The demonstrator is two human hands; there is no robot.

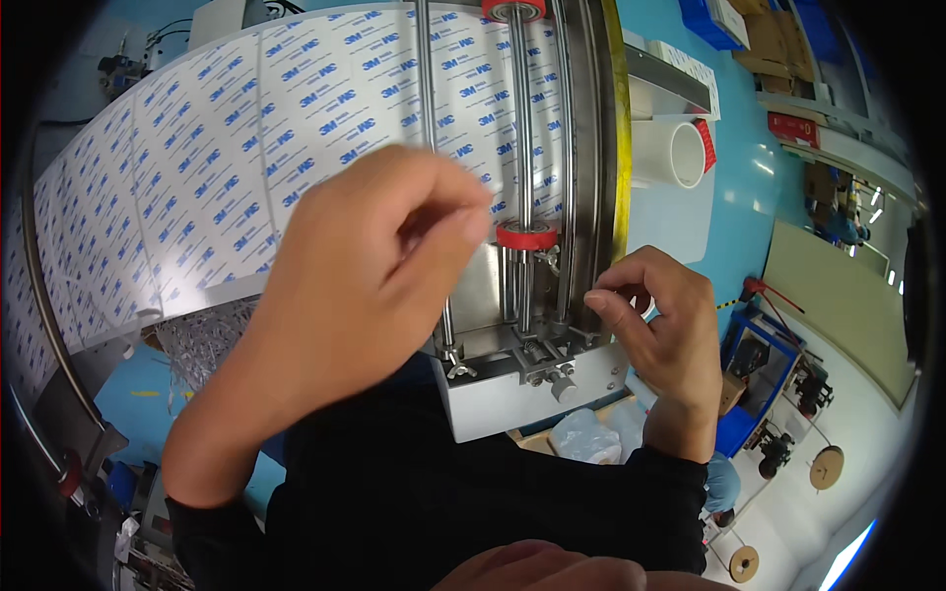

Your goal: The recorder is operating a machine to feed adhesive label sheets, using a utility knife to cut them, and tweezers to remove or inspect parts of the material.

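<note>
My left hand (360,271) hovers over a wide white sheet (207,187) with repeated blue print. Its fingers are curled and the thumb meets the index finger; whatever is between them, if anything, is hidden. Just right of those fingertips are a steel shaft (522,128) and a red-rimmed roller (526,235). My right hand (665,330) is raised beside the machine's right side, thumb and index finger pinched together. Anything in that pinch is too small to make out. Between the hands lies the machine's metal end plate (532,399), with a knurled knob (563,387) and a wing screw (459,369).
A yellow-edged rail (621,128) runs along the machine's right side. Beyond it lies a white cardboard-like tube (680,155). Shredded strips (207,345) hang under the sheet at left. A box with plastic bags (586,436) sits below the end plate. A blue cart (759,369) stands right.
</note>
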